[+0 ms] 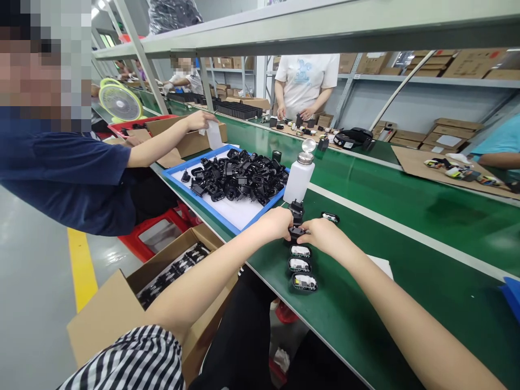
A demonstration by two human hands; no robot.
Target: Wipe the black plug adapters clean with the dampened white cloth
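Over the green bench, my left hand (280, 223) and my right hand (319, 234) are closed on opposite sides of one black plug adapter housing (297, 233). Just behind it stands another black plug piece (296, 209). Toward me, several open black housings (300, 265) lie in a row, with white parts and circuitry inside. One more open housing (330, 217) rests apart, beyond my right hand. A white bottle (298, 181) with a metal flip lid stands behind my hands. My fingertips partly hide the held housing.
A blue-rimmed tray (227, 221) heaped with black plug pieces (239, 174) is to the left. Below the bench edge is a cardboard box (203, 233) of black parts. A co-worker's arm (162, 143) reaches near the tray. A shelf beam (325, 27) crosses overhead.
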